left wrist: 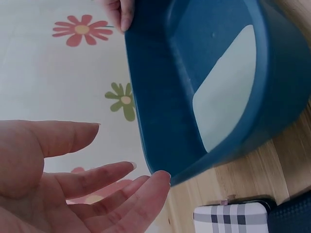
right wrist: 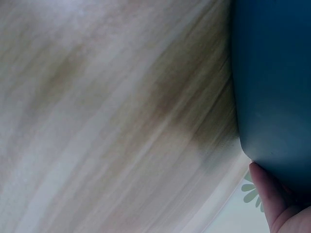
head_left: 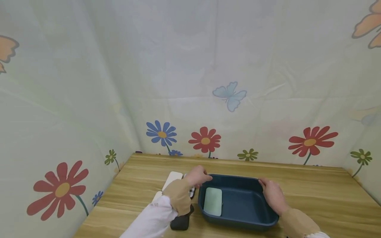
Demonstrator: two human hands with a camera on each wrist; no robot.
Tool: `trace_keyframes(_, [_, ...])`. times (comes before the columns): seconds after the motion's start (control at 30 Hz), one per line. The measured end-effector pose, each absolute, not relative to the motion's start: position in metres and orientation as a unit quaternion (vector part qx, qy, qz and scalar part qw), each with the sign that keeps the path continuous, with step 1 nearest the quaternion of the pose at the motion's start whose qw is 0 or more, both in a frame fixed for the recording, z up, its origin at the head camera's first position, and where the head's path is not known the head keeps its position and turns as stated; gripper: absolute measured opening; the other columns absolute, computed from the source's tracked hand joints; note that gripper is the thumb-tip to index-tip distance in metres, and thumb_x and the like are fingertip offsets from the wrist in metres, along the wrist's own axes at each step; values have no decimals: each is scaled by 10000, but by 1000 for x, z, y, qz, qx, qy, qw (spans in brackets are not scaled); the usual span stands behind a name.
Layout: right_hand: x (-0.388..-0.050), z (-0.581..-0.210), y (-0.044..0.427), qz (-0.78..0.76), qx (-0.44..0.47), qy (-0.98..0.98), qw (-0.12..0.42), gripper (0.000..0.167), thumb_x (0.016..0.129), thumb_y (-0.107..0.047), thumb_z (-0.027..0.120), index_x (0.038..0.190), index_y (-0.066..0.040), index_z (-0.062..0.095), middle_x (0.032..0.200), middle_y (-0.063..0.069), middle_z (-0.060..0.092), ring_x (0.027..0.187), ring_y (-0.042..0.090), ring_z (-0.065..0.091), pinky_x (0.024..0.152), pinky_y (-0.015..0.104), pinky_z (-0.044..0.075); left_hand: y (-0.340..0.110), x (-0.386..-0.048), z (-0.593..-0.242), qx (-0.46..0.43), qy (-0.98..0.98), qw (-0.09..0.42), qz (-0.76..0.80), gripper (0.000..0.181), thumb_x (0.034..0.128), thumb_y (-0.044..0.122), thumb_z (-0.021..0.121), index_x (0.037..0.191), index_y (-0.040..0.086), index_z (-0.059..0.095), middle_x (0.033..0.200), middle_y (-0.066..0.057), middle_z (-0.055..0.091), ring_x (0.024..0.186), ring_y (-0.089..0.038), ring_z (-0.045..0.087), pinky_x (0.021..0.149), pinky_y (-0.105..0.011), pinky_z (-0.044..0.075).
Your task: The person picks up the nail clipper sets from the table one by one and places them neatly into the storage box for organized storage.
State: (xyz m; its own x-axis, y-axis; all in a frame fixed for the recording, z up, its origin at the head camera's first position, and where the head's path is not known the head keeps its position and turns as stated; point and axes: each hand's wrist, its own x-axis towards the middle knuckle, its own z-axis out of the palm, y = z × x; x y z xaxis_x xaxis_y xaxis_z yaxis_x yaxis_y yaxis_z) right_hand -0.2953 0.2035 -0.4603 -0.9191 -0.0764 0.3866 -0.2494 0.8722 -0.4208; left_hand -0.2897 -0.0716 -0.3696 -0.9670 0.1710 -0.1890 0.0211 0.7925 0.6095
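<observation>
A dark blue plastic basin (head_left: 244, 195) stands on the wooden table. Inside it, against the left wall, lies a flat pale green rounded rectangle (head_left: 213, 201), like a phone case. My left hand (head_left: 197, 177) is at the basin's far left corner. In the left wrist view its fingers (left wrist: 146, 196) are spread, one fingertip by the corner rim, the thumb standing apart. My right hand (head_left: 274, 195) grips the rim at the far right corner. In the right wrist view a finger (right wrist: 267, 194) lies against the basin's outer wall; the rest of that hand is mostly hidden.
Left of the basin lie a white flat rounded piece (head_left: 172, 180), a checked black-and-white one (head_left: 191, 192) partly behind my left hand, and a black item (head_left: 180, 223). A flower-printed curtain (head_left: 232, 132) hangs along the table's back and sides.
</observation>
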Motion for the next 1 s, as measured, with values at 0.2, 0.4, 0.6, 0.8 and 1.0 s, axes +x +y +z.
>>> trace_keyframes(0.2, [-296, -462, 203, 237, 90, -947, 199, 147, 856, -28, 506, 846, 60, 624, 733, 194, 640, 666, 310, 606, 609, 446, 464, -80, -293, -370, 47, 929, 122, 346, 251, 827, 233, 603, 938, 8, 604, 733, -66, 550, 625, -198, 538, 579, -318, 515])
trace_keyframes(0.4, [-298, -463, 204, 234, 91, -947, 201, 146, 856, -29, 506, 843, 54, 625, 721, 183, 640, 652, 296, 602, 600, 438, 462, -88, -295, -370, 59, 929, 116, 345, 242, 827, 220, 602, 919, -3, 610, 729, -95, 562, 608, -201, 546, 570, -328, 518])
trace_keyframes(0.6, [-298, -463, 204, 232, 92, -946, 204, 140, 856, -31, 508, 834, 47, 622, 708, 181, 637, 650, 304, 602, 597, 442, 455, -97, -295, -368, 58, 928, 107, 353, 261, 824, 229, 600, 923, -13, 603, 802, -117, 588, 657, -232, 584, 573, -330, 520])
trace_keyframes(0.8, [-297, -463, 204, 232, 95, -945, 210, 133, 855, -30, 510, 834, 42, 620, 699, 186, 634, 642, 310, 600, 585, 443, 448, -108, -296, -368, 57, 923, 110, 365, 235, 829, 209, 595, 888, -18, 612, 820, -123, 595, 679, -256, 601, 566, -327, 521])
trace_keyframes(1.0, [-297, -463, 203, 233, 87, -949, 195, 146, 862, -34, 500, 848, 41, 624, 717, 178, 638, 654, 294, 601, 596, 435, 450, -119, -297, -372, 47, 923, 105, 368, 245, 823, 225, 603, 884, -11, 615, 812, -124, 591, 643, -228, 585, 549, -318, 518])
